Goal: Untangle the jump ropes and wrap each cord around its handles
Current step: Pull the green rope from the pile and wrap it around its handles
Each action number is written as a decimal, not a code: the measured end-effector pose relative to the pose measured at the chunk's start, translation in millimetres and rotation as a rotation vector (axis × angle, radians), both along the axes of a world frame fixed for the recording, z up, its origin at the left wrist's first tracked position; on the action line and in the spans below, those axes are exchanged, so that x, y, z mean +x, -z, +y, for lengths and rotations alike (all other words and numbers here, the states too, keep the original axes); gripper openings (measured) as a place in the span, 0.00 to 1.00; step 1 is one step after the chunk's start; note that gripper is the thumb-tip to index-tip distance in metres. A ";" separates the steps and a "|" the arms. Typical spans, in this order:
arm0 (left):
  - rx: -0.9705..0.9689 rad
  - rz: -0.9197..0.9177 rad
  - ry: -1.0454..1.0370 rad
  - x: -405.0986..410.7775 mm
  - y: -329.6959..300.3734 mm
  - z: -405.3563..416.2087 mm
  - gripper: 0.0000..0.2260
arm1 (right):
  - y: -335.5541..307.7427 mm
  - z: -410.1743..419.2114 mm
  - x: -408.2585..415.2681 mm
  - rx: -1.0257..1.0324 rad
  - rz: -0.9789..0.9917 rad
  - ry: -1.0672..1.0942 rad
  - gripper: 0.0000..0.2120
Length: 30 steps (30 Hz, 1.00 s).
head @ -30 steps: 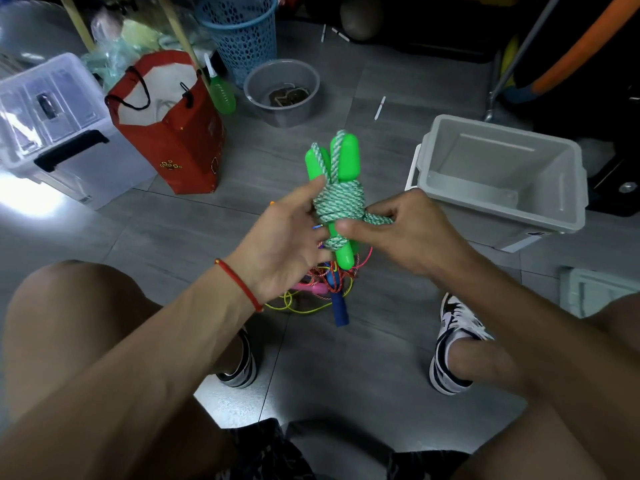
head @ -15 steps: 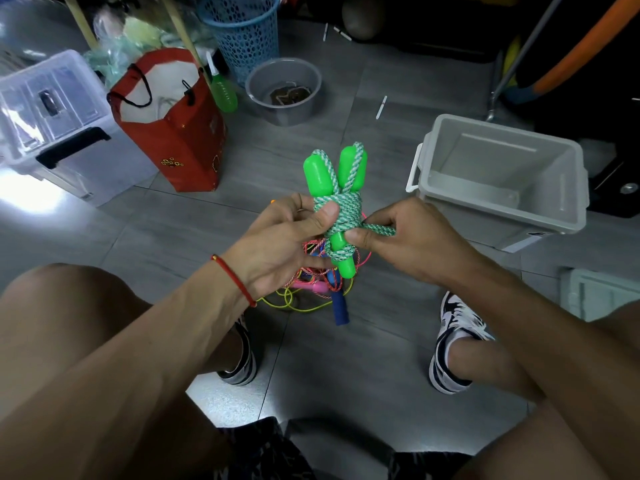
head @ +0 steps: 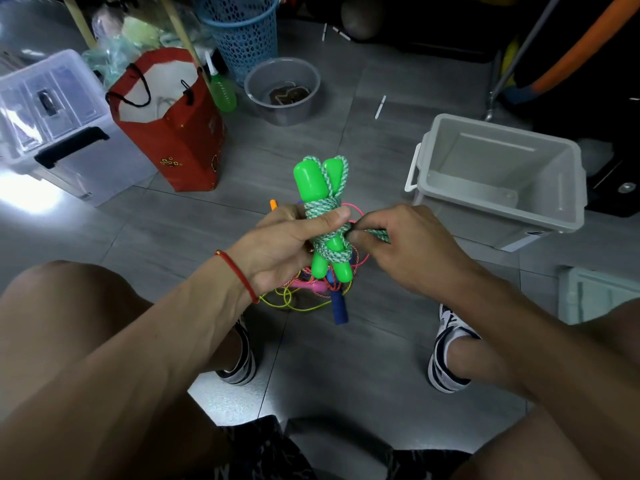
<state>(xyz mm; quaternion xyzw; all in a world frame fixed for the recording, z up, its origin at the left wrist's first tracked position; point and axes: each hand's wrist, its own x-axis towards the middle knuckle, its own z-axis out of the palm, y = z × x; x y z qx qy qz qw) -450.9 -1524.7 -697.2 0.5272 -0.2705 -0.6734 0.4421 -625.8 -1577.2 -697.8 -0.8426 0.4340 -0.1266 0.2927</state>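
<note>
Two bright green handles [head: 313, 183] stand side by side, upright, with a green-and-white braided cord [head: 322, 206] wound round their middle. My left hand [head: 280, 244] grips the bundle, thumb pressed across the coils. My right hand [head: 398, 247] pinches the loose end of the green cord [head: 375, 233] just right of the handles. Below them on the floor lies a tangle of other jump ropes [head: 301, 292] with yellow, pink and red cords and a blue handle [head: 340, 308]; an orange tip [head: 273, 204] peeks out behind my left hand.
A grey open bin [head: 498, 181] stands to the right, with a white lid [head: 599, 296] nearer me. At the back left are a red paper bag [head: 180, 133], a clear storage box [head: 59, 133], a blue mesh basket [head: 242, 32] and a grey bowl [head: 282, 90]. My shoes [head: 446, 355] rest on the tiled floor.
The bundle has come down and closer to the tangle. My left thumb has shifted onto the coils, and my right hand has drawn the cord end out to the right.
</note>
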 end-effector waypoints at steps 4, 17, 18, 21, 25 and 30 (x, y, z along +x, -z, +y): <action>0.025 -0.032 -0.082 -1.3 -0.9 -0.7 0.30 | -2.7 7.2 -1.3 -0.162 -0.084 0.029 0.06; 0.109 0.218 -0.087 -5.1 1.4 2.7 0.26 | 3.5 8.4 -3.3 -0.043 -0.477 -0.020 0.08; 0.112 0.210 -0.094 -4.9 1.6 2.7 0.27 | 2.5 7.5 -3.5 -0.123 -0.441 -0.059 0.07; 0.106 0.187 -0.091 -3.7 -0.5 2.7 0.26 | 0.9 6.5 -2.4 -0.298 -0.353 -0.181 0.05; 0.125 0.172 -0.079 -2.1 2.3 2.9 0.27 | 4.2 12.8 2.2 -0.401 -0.248 -0.273 0.05; 0.088 0.092 -0.124 -3.6 1.8 4.2 0.31 | 7.1 19.3 6.3 -0.494 -0.145 -0.211 0.03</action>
